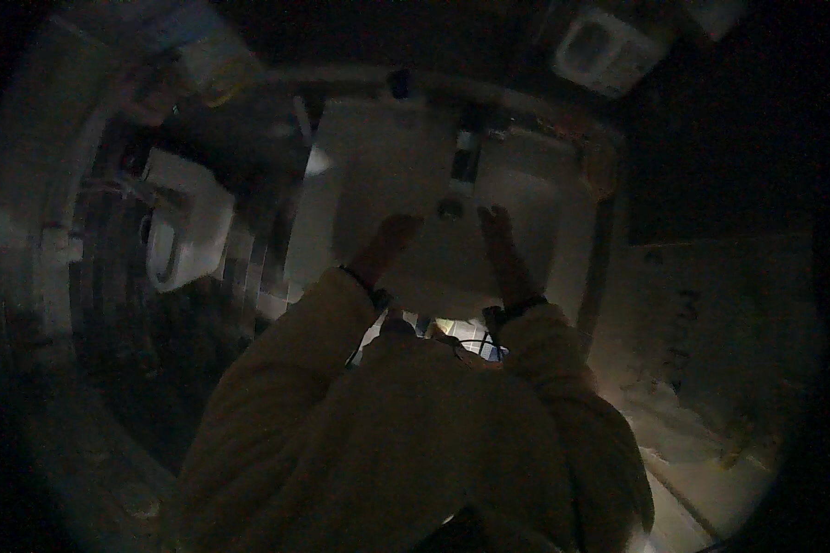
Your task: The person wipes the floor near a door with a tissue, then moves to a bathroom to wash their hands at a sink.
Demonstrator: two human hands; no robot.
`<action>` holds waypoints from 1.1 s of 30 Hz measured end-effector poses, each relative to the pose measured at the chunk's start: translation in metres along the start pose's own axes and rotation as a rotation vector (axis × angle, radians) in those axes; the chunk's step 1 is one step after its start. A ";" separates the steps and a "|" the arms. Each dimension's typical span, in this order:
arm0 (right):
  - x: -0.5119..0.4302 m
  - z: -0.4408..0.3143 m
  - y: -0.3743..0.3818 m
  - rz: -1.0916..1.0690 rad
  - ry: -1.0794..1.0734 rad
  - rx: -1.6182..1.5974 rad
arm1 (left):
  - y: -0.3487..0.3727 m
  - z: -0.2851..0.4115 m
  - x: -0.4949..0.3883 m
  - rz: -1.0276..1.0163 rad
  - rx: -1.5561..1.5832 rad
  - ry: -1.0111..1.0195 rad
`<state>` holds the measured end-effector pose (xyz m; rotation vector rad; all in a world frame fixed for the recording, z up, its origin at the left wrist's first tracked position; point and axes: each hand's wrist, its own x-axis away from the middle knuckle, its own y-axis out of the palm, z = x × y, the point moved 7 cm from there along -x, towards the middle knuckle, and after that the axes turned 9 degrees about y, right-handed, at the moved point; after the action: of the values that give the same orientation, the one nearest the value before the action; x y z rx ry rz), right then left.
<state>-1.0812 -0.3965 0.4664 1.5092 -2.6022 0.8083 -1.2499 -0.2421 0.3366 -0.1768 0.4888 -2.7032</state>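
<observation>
The view is very dark. Before me lies a wide pale basin, seemingly a sink (360, 159), with a dark round spot like a drain (449, 209) near its middle. Beyond that spot stands a narrow dark and light fitting, perhaps a faucet (465, 162). My left hand (398, 231) is over the basin to the left of the round spot; its fingers blur together, and no object shows in it. To the right of the spot is my right hand (496, 225), with its fingers somewhat apart and nothing seen in them. Dark bands circle both wrists below long sleeves.
At the left is a white object with an oval opening (187, 221), its kind unclear. Another pale object with a dark oval (609, 52) stands at the upper right. A large pale panel bearing writing (719, 318) lies at the right. A small dark item (400, 83) sits at the basin's far edge.
</observation>
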 end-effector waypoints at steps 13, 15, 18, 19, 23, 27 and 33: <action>-0.166 -0.049 0.031 0.738 -0.260 0.522 | -0.073 -0.100 0.111 -0.230 -0.299 -0.219; -0.146 -0.046 0.059 0.633 -0.074 0.517 | -0.095 -0.082 0.158 -0.265 -0.435 -0.130; -0.127 -0.035 0.059 0.459 0.197 0.625 | -0.081 -0.046 0.169 -0.449 -0.641 -0.212; -0.120 -0.037 0.057 0.464 0.199 0.648 | -0.080 -0.034 0.167 -0.533 -0.689 -0.255; -0.090 -0.075 0.043 0.564 -0.166 0.423 | -0.086 0.049 0.131 -0.254 0.035 -0.226; -0.030 -0.056 0.094 0.332 0.508 -0.949 | -0.074 0.120 0.107 -0.192 0.841 -0.229; 0.093 -0.063 0.190 0.408 0.421 -0.414 | -0.072 0.162 0.092 -0.138 0.687 0.015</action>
<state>-1.3003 -0.3676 0.4668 0.6344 -2.5542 0.4848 -1.3288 -0.2670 0.5181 0.0038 -0.4726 -2.8290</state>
